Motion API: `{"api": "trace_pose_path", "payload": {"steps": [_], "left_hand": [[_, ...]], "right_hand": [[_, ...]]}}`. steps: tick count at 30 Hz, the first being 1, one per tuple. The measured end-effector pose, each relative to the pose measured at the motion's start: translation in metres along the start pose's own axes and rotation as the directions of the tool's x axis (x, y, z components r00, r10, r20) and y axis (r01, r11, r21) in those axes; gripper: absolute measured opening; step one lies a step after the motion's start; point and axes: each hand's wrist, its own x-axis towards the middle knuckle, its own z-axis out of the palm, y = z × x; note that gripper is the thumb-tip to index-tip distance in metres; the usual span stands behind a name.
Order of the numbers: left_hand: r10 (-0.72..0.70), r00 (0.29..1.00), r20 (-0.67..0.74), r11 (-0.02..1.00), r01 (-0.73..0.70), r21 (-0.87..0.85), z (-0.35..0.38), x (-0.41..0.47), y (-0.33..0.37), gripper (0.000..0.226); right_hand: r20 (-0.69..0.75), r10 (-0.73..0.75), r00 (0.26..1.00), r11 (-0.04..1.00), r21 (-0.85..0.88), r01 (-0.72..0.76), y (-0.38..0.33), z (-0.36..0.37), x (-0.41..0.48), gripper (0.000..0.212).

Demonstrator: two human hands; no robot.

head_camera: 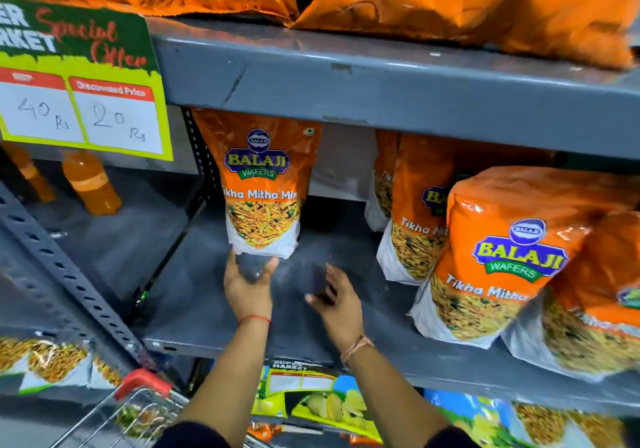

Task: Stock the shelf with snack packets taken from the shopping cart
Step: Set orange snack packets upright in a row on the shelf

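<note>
An orange and white Tikha Mitha Mix snack packet (261, 184) stands upright at the left end of the grey middle shelf (194, 302). My left hand (247, 288) grips its bottom edge from below. My right hand (336, 297) hovers just to the right above the bare shelf, fingers apart and blurred, holding nothing. Several more packets of the same kind (498, 257) lean in a row at the right of the shelf. The shopping cart (138, 409), with a red handle corner and wire basket, shows at the lower left with packets inside.
A yellow and green price sign (79, 80) hangs at the upper left. Orange drink bottles (91, 184) stand in the neighbouring bay. Large orange bags (450, 0) lie on the shelf above. Yellow and blue packets (322, 402) fill the shelf below. A perforated upright (69, 274) divides the bays.
</note>
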Motion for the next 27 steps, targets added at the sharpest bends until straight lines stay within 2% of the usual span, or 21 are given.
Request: {"api": "trace_pose_path", "payload": {"steps": [3,6,7,10,11,12,14,16,19,22,24,27], "left_hand": [[0.054,0.992,0.116,0.992,-0.067,0.110,0.008,-0.052,0.004,0.077],[0.081,0.925,0.371,0.990,-0.116,0.075,0.026,-0.109,0.005,0.079],[0.074,0.888,0.454,0.991,-0.116,0.065,0.034,-0.124,0.006,0.080],[0.011,0.771,0.637,0.994,-0.076,0.075,0.059,-0.149,0.013,0.086],[-0.003,0.729,0.684,0.996,-0.056,0.064,0.069,-0.152,0.017,0.087],[-0.003,0.679,0.734,0.999,-0.037,0.038,0.079,-0.155,0.020,0.085],[-0.004,0.593,0.805,1.000,0.001,0.005,0.096,-0.158,0.026,0.088],[-0.057,0.564,0.824,0.998,0.043,0.039,0.110,-0.160,0.029,0.092],[-0.127,0.588,0.799,0.992,0.083,0.097,0.122,-0.162,0.028,0.089],[-0.149,0.597,0.788,0.989,0.103,0.109,0.121,-0.161,0.028,0.087],[-0.159,0.602,0.783,0.987,0.105,0.120,0.112,-0.154,0.025,0.085],[-0.188,0.634,0.750,0.982,0.123,0.143,0.082,-0.128,0.021,0.073]], "right_hand": [[-0.036,-0.079,0.996,0.991,-0.114,0.074,0.006,-0.025,-0.031,0.054],[-0.276,-0.147,0.950,0.975,-0.204,0.092,0.018,-0.057,-0.062,0.042],[-0.379,-0.195,0.905,0.966,-0.233,0.111,0.021,-0.070,-0.074,0.039],[-0.627,-0.334,0.703,0.930,-0.340,0.138,0.026,-0.111,-0.099,0.043],[-0.674,-0.328,0.662,0.937,-0.320,0.138,0.027,-0.124,-0.102,0.046],[-0.702,-0.282,0.654,0.957,-0.256,0.138,0.027,-0.138,-0.104,0.049],[-0.684,-0.185,0.706,0.983,-0.142,0.120,0.024,-0.160,-0.098,0.054],[-0.605,-0.150,0.782,0.989,-0.096,0.115,0.017,-0.181,-0.088,0.053],[-0.500,-0.155,0.852,0.987,-0.117,0.111,0.007,-0.203,-0.071,0.047],[-0.457,-0.147,0.877,0.987,-0.127,0.100,0.005,-0.208,-0.061,0.044],[-0.430,-0.142,0.892,0.988,-0.118,0.101,0.004,-0.203,-0.060,0.046],[-0.303,-0.145,0.942,0.982,-0.158,0.101,0.004,-0.181,-0.059,0.052]]}}
